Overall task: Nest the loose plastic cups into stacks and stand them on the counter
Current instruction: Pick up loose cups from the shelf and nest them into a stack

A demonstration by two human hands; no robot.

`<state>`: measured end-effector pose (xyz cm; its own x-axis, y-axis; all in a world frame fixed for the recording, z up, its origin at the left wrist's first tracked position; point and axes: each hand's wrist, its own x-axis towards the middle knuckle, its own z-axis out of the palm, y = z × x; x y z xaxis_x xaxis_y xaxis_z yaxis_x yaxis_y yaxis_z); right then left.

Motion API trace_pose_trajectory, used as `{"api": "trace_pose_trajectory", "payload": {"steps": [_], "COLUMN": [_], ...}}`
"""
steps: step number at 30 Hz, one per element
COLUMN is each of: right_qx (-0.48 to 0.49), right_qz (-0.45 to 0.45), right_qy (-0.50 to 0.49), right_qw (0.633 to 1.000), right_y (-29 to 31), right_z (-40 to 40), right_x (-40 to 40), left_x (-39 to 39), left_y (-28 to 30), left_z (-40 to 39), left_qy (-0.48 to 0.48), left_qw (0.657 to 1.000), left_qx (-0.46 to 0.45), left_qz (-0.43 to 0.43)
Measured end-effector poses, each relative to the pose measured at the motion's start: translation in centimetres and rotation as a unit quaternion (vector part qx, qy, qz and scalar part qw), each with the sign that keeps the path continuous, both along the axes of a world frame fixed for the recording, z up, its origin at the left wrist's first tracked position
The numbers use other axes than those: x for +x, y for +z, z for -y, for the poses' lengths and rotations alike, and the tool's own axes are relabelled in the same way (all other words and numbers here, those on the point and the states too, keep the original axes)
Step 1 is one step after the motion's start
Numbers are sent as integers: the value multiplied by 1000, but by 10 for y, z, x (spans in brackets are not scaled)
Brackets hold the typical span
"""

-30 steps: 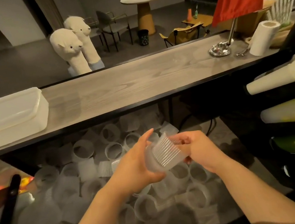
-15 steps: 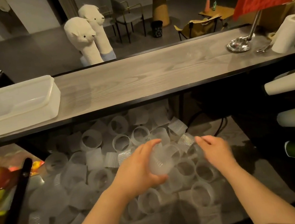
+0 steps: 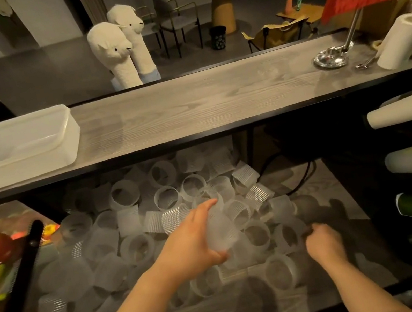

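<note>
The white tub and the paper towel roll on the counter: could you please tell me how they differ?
The white tub sits at the counter's left end; the paper towel roll stands at the right end. The tub is a low, wide, open rectangular container, whereas the roll is a tall upright cylinder, tilted in this wide view. The tub looks translucent, the roll opaque. Both are whitish and rest on the counter.

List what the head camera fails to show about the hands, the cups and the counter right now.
- Head view: how many cups the left hand holds; the nested cups are blurred and translucent.
- Head view: whether the right hand grips a cup; its fingers curl away, in shadow.
- Head view: the pile of loose cups runs back under the counter, hiding its far part.
</note>
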<state>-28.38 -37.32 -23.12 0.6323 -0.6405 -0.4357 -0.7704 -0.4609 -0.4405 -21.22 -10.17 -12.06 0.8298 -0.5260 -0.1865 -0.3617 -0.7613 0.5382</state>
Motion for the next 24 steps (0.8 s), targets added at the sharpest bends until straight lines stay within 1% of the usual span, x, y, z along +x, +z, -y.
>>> {"api": "trace_pose_trajectory", "payload": {"steps": [2,3,4,6,8,10,12,16,20,22,23,24], "right_qx": [18,46,91,224,346,395,383,366,275,253,249,240], "right_qz": [55,96,151,236,265,251,224,213,178,178,187,201], "right_qy": [-5,-17,-32,-46,-4,66,110,120,174,210,207,171], "right_qw": [998,994,984,944,900,881,890,898,929,928,928,934], "right_y": [16,25,34,55,73,81,84,87,76,63,58,53], "right_z": [4,4,3,-5,-20,-33,-40,-42,-61,-68,-68,-64], "right_x": [-2,-4,-6,-6,-2,5,11,24,32,37,39,42], "left_x": [-1,-3,-4,-7,-8,-7,-5,-4,-3,-2,-1,0], "left_y": [-1,-2,-2,-2,-1,1,2,4,4,1,0,-1], "left_z": [2,4,5,9,13,17,19,21,27,27,25,23], "left_qy": [-2,-3,-6,-10,-13,-24,-37,-53,-45,-55,-53,-45], "left_qw": [1000,1000,1000,999,998,997,996,995,994,996,996,997], "left_qx": [-4,-7,-10,-18,-33,-45,-51,-51,-69,-60,-56,-54], "left_qz": [-4,-8,-14,-29,-45,-56,-62,-73,-65,-45,-41,-40]}}
